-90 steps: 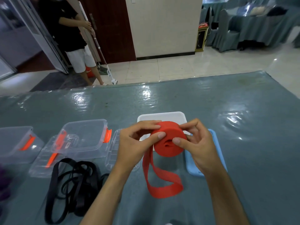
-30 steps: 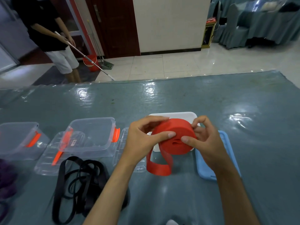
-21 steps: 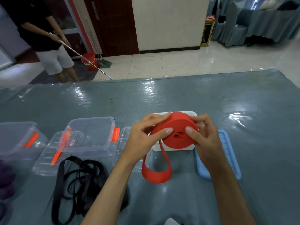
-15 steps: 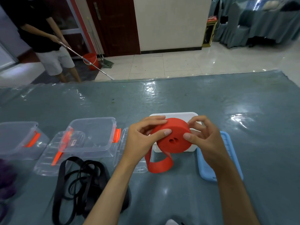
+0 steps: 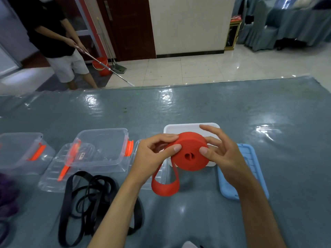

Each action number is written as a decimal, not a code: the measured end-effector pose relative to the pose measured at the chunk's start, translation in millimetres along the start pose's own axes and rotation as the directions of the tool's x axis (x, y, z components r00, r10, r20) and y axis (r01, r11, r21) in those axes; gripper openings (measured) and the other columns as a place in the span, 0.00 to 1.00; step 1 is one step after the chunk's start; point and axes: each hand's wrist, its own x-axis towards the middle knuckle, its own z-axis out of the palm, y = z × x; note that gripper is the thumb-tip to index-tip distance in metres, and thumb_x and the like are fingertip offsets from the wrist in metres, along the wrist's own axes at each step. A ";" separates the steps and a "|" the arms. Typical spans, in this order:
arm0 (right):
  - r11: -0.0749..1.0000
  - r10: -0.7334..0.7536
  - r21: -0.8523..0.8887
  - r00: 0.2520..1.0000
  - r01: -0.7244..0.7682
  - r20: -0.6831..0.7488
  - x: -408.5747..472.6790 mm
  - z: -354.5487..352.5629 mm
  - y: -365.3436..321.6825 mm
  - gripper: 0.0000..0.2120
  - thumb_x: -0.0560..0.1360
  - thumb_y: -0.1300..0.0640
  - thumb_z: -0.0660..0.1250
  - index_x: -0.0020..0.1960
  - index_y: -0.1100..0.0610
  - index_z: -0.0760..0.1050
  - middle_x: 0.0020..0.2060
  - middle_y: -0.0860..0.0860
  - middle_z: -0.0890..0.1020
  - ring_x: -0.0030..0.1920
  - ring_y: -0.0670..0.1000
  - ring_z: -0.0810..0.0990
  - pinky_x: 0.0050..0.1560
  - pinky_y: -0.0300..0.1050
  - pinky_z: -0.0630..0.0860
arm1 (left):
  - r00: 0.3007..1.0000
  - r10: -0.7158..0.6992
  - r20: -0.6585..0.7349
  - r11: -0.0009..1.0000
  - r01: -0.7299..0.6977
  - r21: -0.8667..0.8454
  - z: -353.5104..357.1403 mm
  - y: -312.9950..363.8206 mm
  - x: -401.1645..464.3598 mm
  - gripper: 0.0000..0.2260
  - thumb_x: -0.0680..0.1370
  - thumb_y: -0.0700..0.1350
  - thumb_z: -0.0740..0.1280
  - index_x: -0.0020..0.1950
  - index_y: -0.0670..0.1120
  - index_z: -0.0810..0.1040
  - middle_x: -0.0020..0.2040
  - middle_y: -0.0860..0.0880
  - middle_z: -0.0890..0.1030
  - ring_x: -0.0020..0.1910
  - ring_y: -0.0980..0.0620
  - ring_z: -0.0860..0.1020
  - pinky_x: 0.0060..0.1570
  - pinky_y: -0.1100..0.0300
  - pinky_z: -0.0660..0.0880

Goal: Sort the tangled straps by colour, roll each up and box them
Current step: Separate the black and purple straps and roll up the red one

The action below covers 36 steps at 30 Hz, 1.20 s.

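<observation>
A thick roll of red strap (image 5: 189, 153) is held in front of me above the table. My left hand (image 5: 154, 156) pinches its left side, thumb on the face and fingers over the top. On the right side my right hand (image 5: 222, 154) holds it, thumb on the face and fingers spread behind. A short loose loop of the red strap (image 5: 165, 185) hangs below and touches the table. The tangled black strap (image 5: 89, 201) lies at the lower left. A purple strap (image 5: 7, 196) shows at the left edge.
A white box (image 5: 189, 127) sits behind the roll and a blue lid (image 5: 250, 169) lies to its right. Clear boxes with orange clips (image 5: 103, 145) (image 5: 19, 151) stand at the left on flat clear lids. A person mops the floor beyond the table.
The red roll has grown as more strap was wound on. The hanging tail has shortened from a long trailing length to a small loop.
</observation>
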 end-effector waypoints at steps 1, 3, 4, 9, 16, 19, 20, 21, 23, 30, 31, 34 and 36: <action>1.000 -0.024 0.013 0.999 0.025 -0.028 -0.5 1.5 1.5 0.23 0.73 0.49 0.77 0.67 0.46 0.80 0.58 0.55 0.86 0.57 0.60 0.87 0.55 0.54 0.85 | 0.999 -0.008 0.049 1.000 0.007 0.014 -3.5 1.5 1.1 0.14 0.73 0.44 0.81 0.58 0.50 0.89 0.61 0.47 0.86 0.63 0.48 0.83 0.63 0.57 0.79; 0.998 -0.013 0.065 0.998 0.017 -0.063 -0.9 3.3 4.1 0.18 0.70 0.49 0.81 0.58 0.48 0.83 0.58 0.56 0.86 0.57 0.62 0.86 0.55 0.58 0.85 | 0.992 -0.042 0.119 0.999 0.037 0.040 -9.7 6.8 3.7 0.17 0.73 0.43 0.80 0.61 0.50 0.88 0.62 0.46 0.83 0.64 0.47 0.81 0.65 0.54 0.78; 0.996 0.019 0.091 0.999 -0.015 -0.047 -0.8 2.7 4.7 0.19 0.67 0.49 0.83 0.55 0.50 0.82 0.57 0.57 0.86 0.55 0.62 0.87 0.52 0.58 0.85 | 0.990 -0.052 0.131 0.998 0.047 0.043 -11.5 10.0 4.8 0.17 0.72 0.44 0.81 0.60 0.50 0.88 0.61 0.46 0.83 0.62 0.47 0.82 0.64 0.54 0.79; 0.992 0.113 0.047 0.990 -0.117 0.085 1.2 -0.7 7.2 0.23 0.64 0.51 0.86 0.49 0.50 0.75 0.49 0.55 0.86 0.45 0.57 0.87 0.43 0.48 0.83 | 1.000 -0.008 -0.006 0.999 0.008 0.052 2.4 12.4 5.4 0.13 0.67 0.51 0.83 0.50 0.52 0.90 0.49 0.47 0.89 0.50 0.51 0.86 0.51 0.59 0.82; 0.997 -0.079 0.012 0.993 0.080 -0.089 -0.7 -0.5 5.6 0.22 0.68 0.53 0.82 0.60 0.48 0.83 0.57 0.53 0.85 0.58 0.60 0.86 0.58 0.57 0.83 | 0.988 -0.025 0.151 0.985 -0.002 0.172 -1.8 8.1 6.9 0.19 0.74 0.45 0.80 0.65 0.52 0.86 0.59 0.52 0.84 0.60 0.49 0.83 0.62 0.55 0.80; 0.998 0.004 0.060 0.998 0.000 -0.068 -1.5 0.8 6.8 0.20 0.67 0.55 0.82 0.55 0.47 0.79 0.58 0.55 0.86 0.56 0.59 0.86 0.54 0.58 0.84 | 0.992 -0.005 0.127 0.989 -0.014 0.146 1.8 10.3 9.5 0.19 0.73 0.42 0.81 0.63 0.52 0.87 0.56 0.52 0.86 0.52 0.54 0.85 0.54 0.61 0.80; 0.996 0.041 0.078 0.997 -0.036 -0.063 -1.2 1.6 7.4 0.20 0.66 0.53 0.82 0.53 0.47 0.77 0.56 0.55 0.87 0.54 0.58 0.87 0.49 0.55 0.85 | 0.996 -0.001 0.091 0.990 -0.012 0.141 5.2 10.5 9.4 0.19 0.72 0.42 0.82 0.62 0.53 0.87 0.55 0.51 0.87 0.49 0.55 0.85 0.51 0.63 0.81; 0.995 0.066 0.084 0.995 -0.059 -0.077 -1.0 2.8 6.7 0.21 0.65 0.50 0.82 0.52 0.46 0.77 0.55 0.55 0.87 0.51 0.57 0.88 0.46 0.52 0.85 | 0.999 -0.001 0.045 0.989 -0.006 0.149 9.0 9.3 8.7 0.20 0.71 0.43 0.83 0.61 0.54 0.87 0.53 0.51 0.88 0.47 0.56 0.85 0.49 0.63 0.81; 0.996 0.054 0.076 0.990 -0.044 -0.132 -0.7 3.5 6.4 0.21 0.66 0.48 0.82 0.54 0.45 0.77 0.53 0.55 0.88 0.48 0.56 0.88 0.43 0.49 0.84 | 0.999 0.010 -0.051 0.984 0.000 0.178 14.6 3.9 6.6 0.18 0.70 0.46 0.84 0.58 0.55 0.87 0.51 0.52 0.88 0.46 0.57 0.86 0.49 0.63 0.81; 0.988 0.000 0.148 0.961 0.043 -0.276 -1.9 4.2 16.0 0.19 0.65 0.49 0.83 0.53 0.44 0.81 0.55 0.55 0.87 0.54 0.56 0.87 0.48 0.51 0.86 | 0.996 -0.038 0.082 0.985 0.023 0.171 16.3 -1.5 8.3 0.18 0.75 0.44 0.80 0.64 0.57 0.86 0.58 0.53 0.87 0.53 0.52 0.87 0.54 0.62 0.80; 0.987 0.036 0.160 0.965 0.006 -0.259 -1.1 1.6 18.0 0.20 0.64 0.48 0.85 0.50 0.45 0.79 0.54 0.56 0.87 0.52 0.56 0.87 0.46 0.51 0.85 | 0.998 -0.034 0.051 0.990 0.026 0.141 16.3 -3.2 8.4 0.18 0.74 0.45 0.81 0.62 0.56 0.86 0.57 0.52 0.88 0.52 0.52 0.87 0.53 0.62 0.81; 0.971 0.159 0.193 0.983 -0.140 -0.090 -0.1 -10.7 24.2 0.29 0.60 0.42 0.88 0.50 0.48 0.74 0.51 0.56 0.87 0.47 0.56 0.86 0.42 0.49 0.83 | 0.998 -0.062 -0.032 0.995 0.064 0.070 16.2 -12.0 7.9 0.20 0.69 0.49 0.83 0.59 0.54 0.86 0.54 0.48 0.88 0.52 0.48 0.87 0.53 0.55 0.84; 0.974 0.182 0.141 0.983 -0.175 -0.037 0.0 -14.8 26.7 0.31 0.63 0.41 0.86 0.60 0.44 0.76 0.52 0.56 0.88 0.50 0.57 0.88 0.44 0.48 0.83 | 0.995 -0.091 -0.043 0.994 0.093 0.054 16.3 -18.9 7.5 0.18 0.68 0.50 0.84 0.55 0.52 0.85 0.54 0.46 0.88 0.51 0.46 0.88 0.52 0.54 0.84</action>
